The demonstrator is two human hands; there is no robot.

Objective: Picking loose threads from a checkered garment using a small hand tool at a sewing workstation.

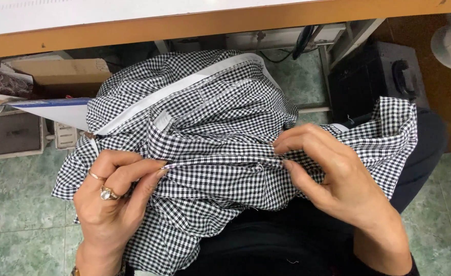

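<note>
Below the table edge (225, 23), a checked shirt (220, 117) lay bunched on the person's lap, spreading out to both sides and hanging toward the green floor (16, 204). The left hand (110, 197), wearing two rings, pinched a stitched fold of the cloth between thumb and fingers at the shirt's left side. The right hand (333, 174) gripped the same fold farther along, at the shirt's right, fingertips curled over it. Held apart like that, the two grips kept the seam (220, 163) stretched taut and level between them, which looked like a way to bring the stitching up for a close look. A white strip (184, 84) ran slantwise across the shirt's upper part, nearer the table edge. A cardboard box (62, 71) sat left of the shirt, and a black case (374, 71) stood to its right.
</note>
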